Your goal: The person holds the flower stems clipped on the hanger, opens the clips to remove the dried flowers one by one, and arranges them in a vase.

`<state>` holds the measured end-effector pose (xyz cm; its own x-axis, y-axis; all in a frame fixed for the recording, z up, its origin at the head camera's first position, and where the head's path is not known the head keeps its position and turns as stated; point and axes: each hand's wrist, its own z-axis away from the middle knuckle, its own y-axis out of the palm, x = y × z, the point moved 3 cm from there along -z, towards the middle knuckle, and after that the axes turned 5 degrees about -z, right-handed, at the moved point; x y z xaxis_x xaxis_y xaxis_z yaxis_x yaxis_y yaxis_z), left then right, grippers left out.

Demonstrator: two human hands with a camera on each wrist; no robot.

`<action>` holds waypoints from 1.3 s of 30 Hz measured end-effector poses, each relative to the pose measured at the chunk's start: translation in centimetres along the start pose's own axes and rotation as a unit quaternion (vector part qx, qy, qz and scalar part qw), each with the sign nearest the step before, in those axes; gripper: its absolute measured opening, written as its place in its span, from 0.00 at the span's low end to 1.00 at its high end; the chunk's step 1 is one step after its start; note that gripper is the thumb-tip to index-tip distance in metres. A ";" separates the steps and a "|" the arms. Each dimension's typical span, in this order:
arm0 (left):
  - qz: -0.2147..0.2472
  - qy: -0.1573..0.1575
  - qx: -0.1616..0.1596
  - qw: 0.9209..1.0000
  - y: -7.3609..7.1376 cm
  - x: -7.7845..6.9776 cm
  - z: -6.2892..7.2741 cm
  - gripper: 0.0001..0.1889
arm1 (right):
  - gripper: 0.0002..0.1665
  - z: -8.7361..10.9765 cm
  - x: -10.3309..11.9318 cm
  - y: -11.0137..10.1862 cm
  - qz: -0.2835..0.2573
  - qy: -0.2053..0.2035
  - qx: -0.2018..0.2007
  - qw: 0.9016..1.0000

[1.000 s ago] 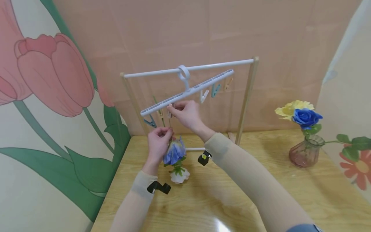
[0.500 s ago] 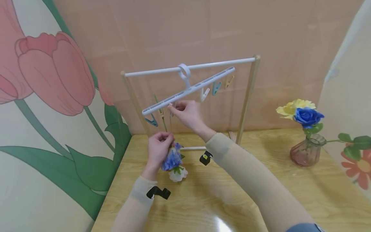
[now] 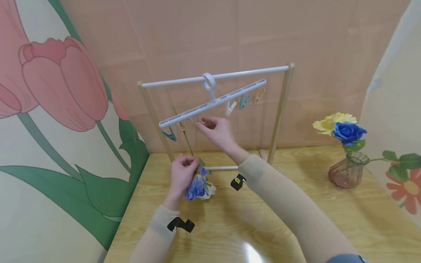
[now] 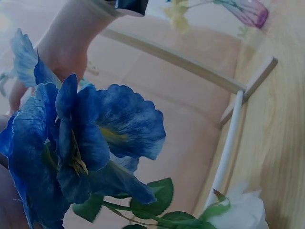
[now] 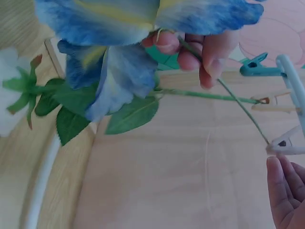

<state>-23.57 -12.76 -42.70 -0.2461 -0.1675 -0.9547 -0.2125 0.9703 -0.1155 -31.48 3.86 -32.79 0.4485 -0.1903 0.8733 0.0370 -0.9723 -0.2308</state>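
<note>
My left hand (image 3: 182, 173) pinches the thin green stem (image 5: 243, 107) of a blue artificial flower (image 3: 196, 187), just behind its head. That stem's far end sits in the jaws of a pale clothespin (image 5: 288, 145) under the white hanger (image 3: 213, 105). My right hand (image 3: 219, 132) is beside this clothespin, fingers extended and holding nothing; whether the fingertips (image 5: 273, 164) touch it, I cannot tell. A white flower (image 3: 208, 192) hangs head down behind the blue one, its stem clipped by a yellowish clothespin (image 5: 271, 102).
The hanger hooks over a rack's white rod (image 3: 250, 72) and tilts, its left end lower. A blue clothespin (image 3: 169, 134) hangs at the left, with white (image 3: 231, 108), teal (image 3: 244, 102) and orange (image 3: 259, 95) ones rightward. A pink glass vase (image 3: 346, 171) with flowers stands right.
My right hand has drawn back from the clothespin, slightly right and down, and its pinch has loosened. The left hand and the blue flower have moved a little lower.
</note>
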 end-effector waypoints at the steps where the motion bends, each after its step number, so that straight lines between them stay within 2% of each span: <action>1: 0.002 -0.001 0.002 1.000 0.0 0.1 0.1 0.06 | 0.28 0.2 -0.3 -0.2 0.000 0.001 -0.002 1.000; 9: 0.010 0.000 0.023 1.000 0.6 0.6 0.9 0.05 | 0.26 2.7 -3.4 -2.1 -0.002 0.004 -0.023 1.000; 16: 0.020 0.001 0.043 0.999 1.3 1.3 1.4 0.05 | 0.21 5.4 -6.7 -4.5 0.005 -0.022 -0.045 0.999; 22: 0.039 -0.011 0.067 0.997 2.4 1.9 1.8 0.06 | 0.21 7.9 -9.7 -7.6 0.056 -0.010 -0.037 0.998; 25: 0.036 -0.013 0.094 0.995 2.8 2.1 2.1 0.07 | 0.21 9.0 -10.6 -8.8 0.073 -0.003 -0.032 0.997; 32: -0.032 0.006 0.149 0.988 3.9 2.1 2.8 0.07 | 0.18 11.4 -11.3 -10.8 0.106 -0.031 -0.033 0.993; 36: -0.081 0.042 0.166 0.982 4.1 2.0 3.0 0.05 | 0.17 12.5 -11.7 -11.3 0.112 -0.035 -0.028 0.993; 39: -0.127 0.075 0.170 0.974 4.1 1.7 3.1 0.03 | 0.15 13.1 -11.6 -11.5 0.106 -0.047 -0.032 0.993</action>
<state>-21.95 -8.53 -45.61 -0.3665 -0.4082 -0.8361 0.0351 0.8919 -0.4509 -25.43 19.02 -45.92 0.5224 -0.3803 0.7632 -0.1232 -0.9193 -0.3737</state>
